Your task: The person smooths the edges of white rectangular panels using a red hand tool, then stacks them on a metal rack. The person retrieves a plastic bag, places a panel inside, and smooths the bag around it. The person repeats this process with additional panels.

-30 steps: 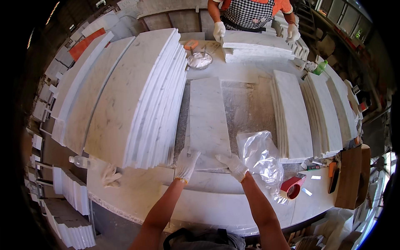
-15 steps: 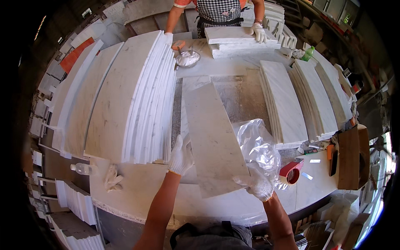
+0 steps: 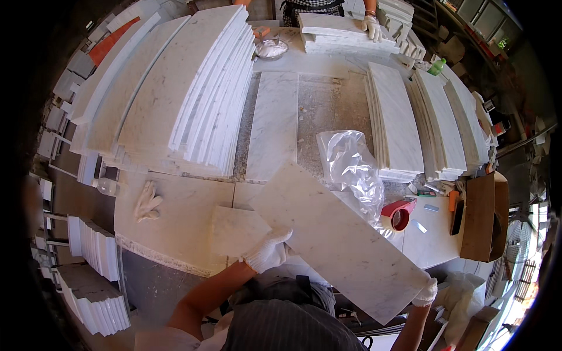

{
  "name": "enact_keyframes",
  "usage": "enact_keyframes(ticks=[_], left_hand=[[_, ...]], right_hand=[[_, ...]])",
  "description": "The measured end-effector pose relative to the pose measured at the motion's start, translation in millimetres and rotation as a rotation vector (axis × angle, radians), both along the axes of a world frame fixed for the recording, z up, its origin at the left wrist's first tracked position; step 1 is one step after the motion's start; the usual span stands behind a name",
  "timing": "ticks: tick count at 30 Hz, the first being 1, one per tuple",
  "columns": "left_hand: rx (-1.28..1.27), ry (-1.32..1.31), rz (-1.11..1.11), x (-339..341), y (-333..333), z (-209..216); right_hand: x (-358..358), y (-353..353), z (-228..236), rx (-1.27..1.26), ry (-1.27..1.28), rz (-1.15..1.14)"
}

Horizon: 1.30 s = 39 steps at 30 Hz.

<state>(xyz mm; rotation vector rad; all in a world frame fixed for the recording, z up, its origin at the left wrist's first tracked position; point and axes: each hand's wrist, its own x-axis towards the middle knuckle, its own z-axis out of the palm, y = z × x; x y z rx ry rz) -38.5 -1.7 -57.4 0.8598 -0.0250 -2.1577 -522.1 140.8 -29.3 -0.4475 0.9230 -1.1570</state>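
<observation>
A long white marble slab (image 3: 345, 240) slants across in front of me, over the near edge of the table. My left hand (image 3: 266, 250), in a white knit glove, is closed on its left long edge; the fingers are partly hidden. At the near right corner my gloved right hand (image 3: 425, 292) grips the same slab. Another marble slab (image 3: 273, 126) lies flat on the table beyond it. Crumpled clear plastic film (image 3: 350, 164) rests right of that slab. Beside the film sits a red tape dispenser (image 3: 400, 217). A pale flat piece (image 3: 237, 229) shows beyond my left hand.
Tall slab stacks (image 3: 181, 88) fill the left; lower stacks (image 3: 397, 117) line the right. A co-worker's gloved hand (image 3: 371, 26) rests on far slabs (image 3: 333, 24). A bowl of white material (image 3: 271, 49), loose glove (image 3: 147, 202), clear bottle (image 3: 106, 186) and cardboard box (image 3: 485, 216) surround the work area.
The held slab has come nearer to me and turned, its near end swinging right. Both hands moved with it, uncovering the slab lying beneath. The view has shifted too.
</observation>
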Motion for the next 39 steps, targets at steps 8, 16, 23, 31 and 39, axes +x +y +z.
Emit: enact_keyframes(ticks=[8,16,23,31,39], left_hand=[[0.010,-0.181,0.235,41,78,-5],[0.126,-0.199,0.449,64,114,-47],[0.170,-0.253,0.505,57,108,-51],[0.185,-0.746,-0.403,87,94,-13],[-0.387,-1.913,-0.289,136,70,-12]], right_hand=[[149,-53,-25,0.283,0.457,-0.204],[180,-106,-73,0.119,1.176,-0.005],[188,-129,-80,0.138,1.375,0.064],[182,-133,-88,0.123,1.449,0.162],[170,-145,-76,0.042,1.464,0.371]])
